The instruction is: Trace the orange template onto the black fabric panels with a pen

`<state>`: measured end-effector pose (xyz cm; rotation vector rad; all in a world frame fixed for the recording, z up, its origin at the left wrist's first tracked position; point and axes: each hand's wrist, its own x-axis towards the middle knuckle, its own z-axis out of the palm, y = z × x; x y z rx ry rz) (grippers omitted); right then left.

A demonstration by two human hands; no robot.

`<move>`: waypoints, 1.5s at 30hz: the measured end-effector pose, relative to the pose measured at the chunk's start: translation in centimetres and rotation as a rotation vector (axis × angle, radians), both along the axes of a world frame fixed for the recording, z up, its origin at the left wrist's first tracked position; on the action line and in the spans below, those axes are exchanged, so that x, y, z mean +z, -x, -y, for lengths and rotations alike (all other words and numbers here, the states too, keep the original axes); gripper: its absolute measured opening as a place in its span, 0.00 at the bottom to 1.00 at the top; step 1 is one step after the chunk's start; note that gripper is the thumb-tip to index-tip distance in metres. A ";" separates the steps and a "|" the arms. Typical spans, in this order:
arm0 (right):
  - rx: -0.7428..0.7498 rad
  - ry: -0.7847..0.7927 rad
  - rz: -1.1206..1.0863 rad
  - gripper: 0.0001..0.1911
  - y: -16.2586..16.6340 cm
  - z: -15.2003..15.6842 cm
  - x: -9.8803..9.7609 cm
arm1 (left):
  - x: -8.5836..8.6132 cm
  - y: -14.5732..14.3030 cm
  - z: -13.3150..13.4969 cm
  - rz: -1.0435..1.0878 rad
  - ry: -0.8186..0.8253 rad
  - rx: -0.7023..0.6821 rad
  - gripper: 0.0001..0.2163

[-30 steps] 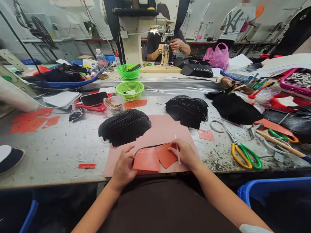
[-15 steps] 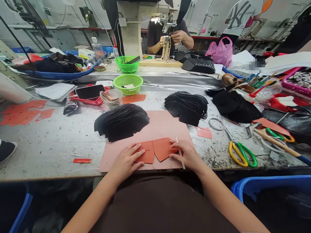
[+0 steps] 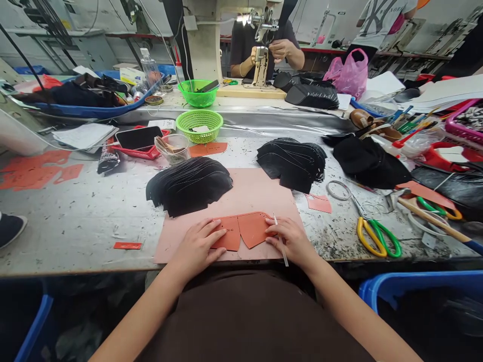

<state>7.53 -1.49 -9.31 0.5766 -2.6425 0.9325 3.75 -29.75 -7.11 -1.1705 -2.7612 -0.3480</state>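
An orange-red pattern template (image 3: 251, 229) with a notch in its lower edge lies on a pink board (image 3: 260, 188) in front of me. My left hand (image 3: 199, 244) rests flat on the template's left end, fingers spread. At its right end my right hand (image 3: 292, 240) presses the edge and grips a thin white marking pen (image 3: 280, 240) between the fingers. Beyond the hands, a fanned stack of black cut pieces (image 3: 188, 183) sits at the left of the board, and a second black stack (image 3: 292, 163) at the right. What lies under the template is hidden.
Scissors (image 3: 372, 229) with yellow and green handles and a hammer (image 3: 433, 221) lie to the right. Green baskets (image 3: 199, 125) and a phone (image 3: 139, 137) stand farther back. A co-worker (image 3: 281, 50) works behind the sewing machine (image 3: 260, 68). Blue bins (image 3: 422, 281) flank my lap.
The view has shifted slightly, so the bench things sit a little higher. Both hands stay on the template, the pen still in the right one.
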 end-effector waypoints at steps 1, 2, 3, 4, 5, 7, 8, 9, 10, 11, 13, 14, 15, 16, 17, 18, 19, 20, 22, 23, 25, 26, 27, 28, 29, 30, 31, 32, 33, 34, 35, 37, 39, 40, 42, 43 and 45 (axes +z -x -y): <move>0.001 -0.022 -0.002 0.03 0.0 0.0 0.1 | 0.4 -0.2 -0.5 -0.015 0.032 0.016 0.14; 0.004 -0.043 -0.005 0.03 0.0 0.0 0.1 | 0.7 -0.5 -1.2 -0.037 0.058 0.021 0.15; 0.005 -0.061 -0.007 0.03 0.0 0.1 0.2 | 0.8 -0.8 -1.8 -0.066 0.076 0.004 0.17; 0.006 -0.074 -0.009 0.03 0.0 0.1 0.2 | 0.7 -1.1 -2.5 -0.101 0.085 -0.035 0.19; 0.006 -0.082 -0.011 0.03 0.1 0.2 0.2 | 0.5 -1.4 -3.1 -0.139 0.088 -0.088 0.22; 0.006 -0.085 -0.009 0.03 0.0 0.3 0.2 | -0.5 -1.9 -4.0 -0.199 0.103 -0.180 0.28; 0.005 -0.085 -0.007 0.03 0.0 0.3 0.2 | -1.0 -2.1 -4.2 -0.215 0.122 -0.201 0.29; 0.005 -0.085 -0.004 0.03 0.0 0.4 0.2 | -1.6 -2.2 -4.4 -0.221 0.145 -0.203 0.30; 0.004 -0.086 0.001 0.03 -0.1 0.4 0.2 | -2.0 -2.3 -4.4 -0.223 0.165 -0.195 0.30; 0.004 -0.086 0.009 0.03 -0.1 0.4 0.3 | -2.4 -2.3 -4.4 -0.224 0.181 -0.188 0.29; 0.006 -0.076 0.043 0.05 0.0 0.3 0.7 | -2.8 -2.2 -4.3 -0.238 0.198 -0.188 0.29; 0.009 -0.059 0.070 0.07 0.1 0.1 1.0 | -2.9 -2.1 -4.2 -0.250 0.200 -0.191 0.29; 0.004 -0.035 0.097 0.09 0.3 0.0 1.3 | -3.0 -2.0 -4.1 -0.263 0.199 -0.195 0.29; -0.011 -0.005 0.120 0.10 0.6 -0.1 1.7 | -3.0 -2.0 -4.0 -0.277 0.194 -0.199 0.29; -0.038 0.032 0.133 0.11 0.9 -0.2 2.1 | -3.1 -1.9 -4.0 -0.290 0.186 -0.201 0.29; -0.076 0.075 0.141 0.12 1.3 -0.2 2.4 | -3.2 -1.8 -4.0 -0.303 0.173 -0.202 0.30; -0.120 0.121 0.150 0.13 1.7 -0.2 2.7 | -3.3 -1.7 -3.9 -0.315 0.157 -0.202 0.30; -0.159 0.161 0.167 0.14 2.2 -0.1 2.9 | -3.4 -1.6 -3.9 -0.325 0.141 -0.202 0.30; -0.196 0.190 0.231 0.13 3.1 0.2 3.2 | -3.8 -1.5 -3.9 -0.330 0.114 -0.200 0.28; -0.201 0.177 0.267 0.13 3.5 0.5 3.2 | -4.0 -1.5 -3.9 -0.330 0.103 -0.197 0.27; -0.192 0.118 0.320 0.11 4.2 0.8 3.3 | -4.6 -1.5 -3.9 -0.333 0.074 -0.184 0.24; -0.181 0.096 0.340 0.11 4.4 0.9 3.4 | -4.9 -1.5 -3.9 -0.337 0.057 -0.173 0.22; -0.171 0.090 0.363 0.10 4.6 1.0 3.4 | -5.2 -1.6 -4.0 -0.342 0.038 -0.159 0.21; -0.167 0.097 0.386 0.10 4.8 1.1 3.4 | -5.6 -1.6 -4.0 -0.347 0.022 -0.146 0.20; -0.171 0.109 0.404 0.10 4.9 1.1 3.4 | -5.8 -1.6 -4.1 -0.351 0.010 -0.137 0.20; -0.185 0.127 0.414 0.09 5.0 1.2 3.4 | -6.1 -1.6 -4.1 -0.353 0.003 -0.133 0.20; -0.201 0.147 0.414 0.10 5.1 1.3 3.3 | -6.3 -1.6 -4.1 -0.352 0.001 -0.133 0.21; -0.213 0.165 0.407 0.10 5.1 1.3 3.2 | -6.4 -1.6 -4.1 -0.351 0.000 -0.136 0.21; -0.214 0.177 0.400 0.10 5.2 1.4 3.1 | -6.4 -1.6 -4.2 -0.352 0.000 -0.140 0.21; -0.202 0.185 0.403 0.10 5.3 1.4 3.1 | -6.4 -1.6 -4.2 -0.356 -0.003 -0.137 0.21; -0.182 0.188 0.417 0.10 5.5 1.5 3.1 | -6.3 -1.6 -4.2 -0.360 -0.003 -0.135 0.20; -0.165 0.165 0.447 0.09 5.7 1.6 3.3 | -6.1 -1.7 -4.1 -0.366 0.017 -0.145 0.20; -0.189 0.124 0.428 0.10 6.0 2.2 3.7 | -5.9 -1.8 -4.0 -0.362 0.027 -0.158 0.20; -0.193 0.113 0.400 0.10 6.1 2.8 3.8 | -5.7 -1.9 -4.0 -0.355 0.024 -0.165 0.20; -0.124 0.131 0.354 0.10 6.2 4.6 4.2 | -5.4 -2.0 -4.1 -0.321 0.000 -0.161 0.19; -0.053 0.152 0.352 0.09 6.3 5.8 4.3 | -5.1 -2.1 -4.2 -0.291 -0.012 -0.160 0.19; 0.097 0.172 0.396 0.08 6.4 8.4 4.3 | -4.6 -2.3 -4.4 -0.209 -0.020 -0.161 0.19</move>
